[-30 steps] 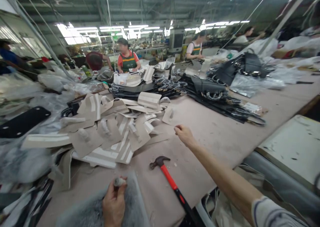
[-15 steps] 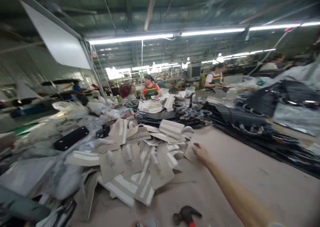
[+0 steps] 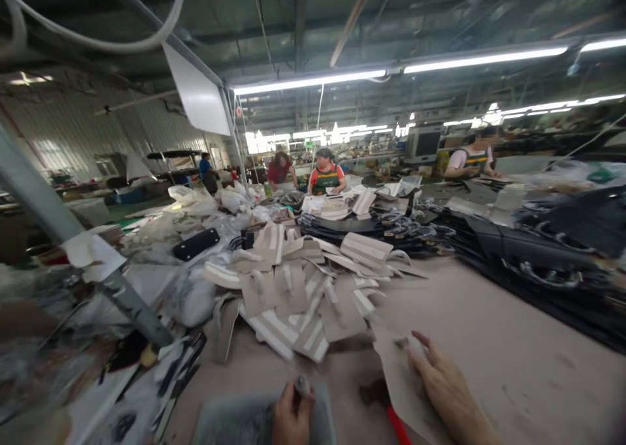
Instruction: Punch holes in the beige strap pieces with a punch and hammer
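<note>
The right hand [image 3: 447,383] is nearly closed, thumb and fingers gathered on a beige panel [image 3: 398,367] at a pale wrapped part that stands out from its face. Blur hides exactly where the fingertips press. The panel is on the near side of the table [image 3: 425,305], just left of that hand, slanting down toward the near edge. In this view it overlaps the hammer [image 3: 374,393], whose dark head and red handle show at its left side; whether the 2 touch is not clear.

The left hand [image 3: 293,414], near the middle of the near edge, is curled tightly around a small cylinder [image 3: 302,386] with its grey end up. Beneath and beside it is a translucent slab [image 3: 229,414].

Farther off and left of the right hand is a pile of loose beige panels [image 3: 342,308], overlapping at many angles; black panels [image 3: 528,249] are stacked on the far right.

To handle the panel well, a firm hold close to the wrapped part seems best, since the sheet looks thin and likely to flex. Its left edge should be kept high enough not to catch the hammer head. The left hand does well to hold the cylinder steady, clear of the panel.
</note>
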Motion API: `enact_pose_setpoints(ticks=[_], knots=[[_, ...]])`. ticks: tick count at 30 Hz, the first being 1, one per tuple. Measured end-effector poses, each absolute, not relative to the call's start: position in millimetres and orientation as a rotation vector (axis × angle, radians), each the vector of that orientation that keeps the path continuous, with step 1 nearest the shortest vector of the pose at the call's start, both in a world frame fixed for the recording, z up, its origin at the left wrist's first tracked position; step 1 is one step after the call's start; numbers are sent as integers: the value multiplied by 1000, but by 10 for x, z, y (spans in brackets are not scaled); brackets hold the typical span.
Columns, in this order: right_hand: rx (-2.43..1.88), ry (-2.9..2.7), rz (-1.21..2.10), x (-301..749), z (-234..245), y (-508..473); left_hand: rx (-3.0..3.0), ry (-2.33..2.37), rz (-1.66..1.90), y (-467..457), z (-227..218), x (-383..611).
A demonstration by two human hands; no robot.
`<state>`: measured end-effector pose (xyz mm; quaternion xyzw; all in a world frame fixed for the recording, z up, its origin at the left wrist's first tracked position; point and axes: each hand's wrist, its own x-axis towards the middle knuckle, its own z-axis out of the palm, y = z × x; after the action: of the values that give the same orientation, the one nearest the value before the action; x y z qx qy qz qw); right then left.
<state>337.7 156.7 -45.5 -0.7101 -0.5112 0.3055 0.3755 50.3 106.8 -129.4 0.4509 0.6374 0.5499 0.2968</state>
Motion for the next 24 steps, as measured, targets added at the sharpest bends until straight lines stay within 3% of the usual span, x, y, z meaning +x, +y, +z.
enact_pose_setpoints(ticks=[4, 9, 14, 24], knots=[[-1514, -1479, 810, 2628, -472, 732, 1135, 1670, 1487, 1034, -1218, 416], [-1318, -1624, 926, 2081, -911, 180, 982, 1568, 1673, 1008, -1107, 306], [-1289, -1661, 1036, 1971, -1179, 55, 1108, 1414, 1532, 978, -1023, 341], [-1354, -1561, 1156, 1933, -1152, 8, 1119, 1338, 1292, 1113, -1247, 584]])
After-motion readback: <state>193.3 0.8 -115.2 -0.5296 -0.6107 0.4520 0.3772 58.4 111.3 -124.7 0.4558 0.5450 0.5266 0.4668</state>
